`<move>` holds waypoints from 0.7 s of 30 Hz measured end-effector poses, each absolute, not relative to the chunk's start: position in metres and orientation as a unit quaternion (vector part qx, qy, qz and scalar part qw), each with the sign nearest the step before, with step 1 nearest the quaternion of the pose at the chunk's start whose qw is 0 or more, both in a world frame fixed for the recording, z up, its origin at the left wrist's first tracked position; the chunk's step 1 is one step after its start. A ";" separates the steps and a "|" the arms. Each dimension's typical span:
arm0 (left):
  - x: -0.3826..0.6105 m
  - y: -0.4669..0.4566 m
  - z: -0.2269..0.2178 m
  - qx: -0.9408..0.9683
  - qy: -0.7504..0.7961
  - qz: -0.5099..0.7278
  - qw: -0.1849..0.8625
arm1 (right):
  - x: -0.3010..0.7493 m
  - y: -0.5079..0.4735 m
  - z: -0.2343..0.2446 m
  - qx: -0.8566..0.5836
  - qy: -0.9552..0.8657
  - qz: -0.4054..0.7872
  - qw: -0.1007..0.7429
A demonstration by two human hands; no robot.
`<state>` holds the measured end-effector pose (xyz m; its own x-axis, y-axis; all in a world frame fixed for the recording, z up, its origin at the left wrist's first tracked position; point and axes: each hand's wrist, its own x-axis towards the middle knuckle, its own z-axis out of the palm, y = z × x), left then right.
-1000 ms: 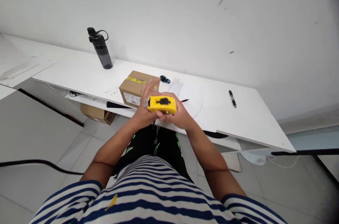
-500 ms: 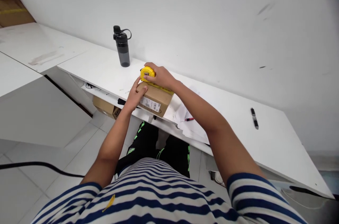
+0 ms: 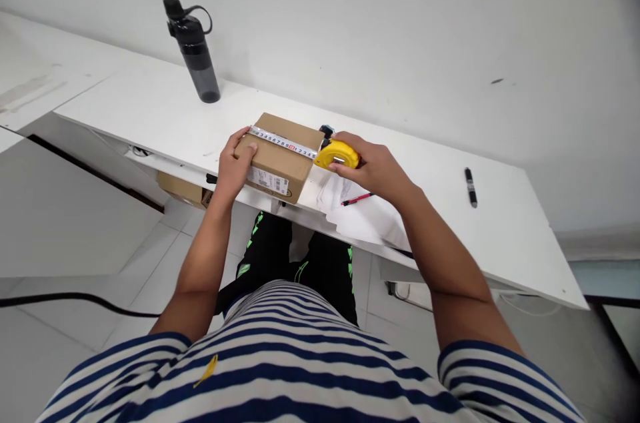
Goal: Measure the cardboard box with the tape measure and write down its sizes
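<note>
Tape measure [image 3: 338,154] sits in the right hand [image 3: 379,171], beside the cardboard box [image 3: 274,161].

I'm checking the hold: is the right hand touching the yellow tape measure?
Touching. The head view shows the right hand clasping the tape measure from the right.

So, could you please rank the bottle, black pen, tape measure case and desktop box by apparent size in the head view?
Largest: desktop box
Then bottle
Then tape measure case
Smallest: black pen

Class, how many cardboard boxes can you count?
2: the upper box on the desk, touched by the left hand; the lower box, partly hidden beneath the desk. Others may be hidden.
</note>
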<state>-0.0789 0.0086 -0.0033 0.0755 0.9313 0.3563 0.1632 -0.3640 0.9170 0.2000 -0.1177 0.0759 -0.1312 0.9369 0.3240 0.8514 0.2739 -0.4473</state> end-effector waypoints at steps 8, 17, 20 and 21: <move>-0.074 0.016 -0.015 0.604 0.415 0.560 0.386 | 0.208 -0.111 0.067 -0.584 -0.733 0.078 0.341; -0.072 0.014 -0.015 0.573 0.419 0.559 0.429 | 0.117 -0.018 0.084 -0.521 -0.798 0.101 0.286; -0.076 0.017 -0.013 0.573 0.401 0.556 0.448 | 0.093 0.007 0.086 -0.504 -0.806 0.095 0.294; -0.077 0.016 -0.013 0.572 0.394 0.555 0.457 | 0.090 0.011 0.088 -0.509 -0.802 0.085 0.301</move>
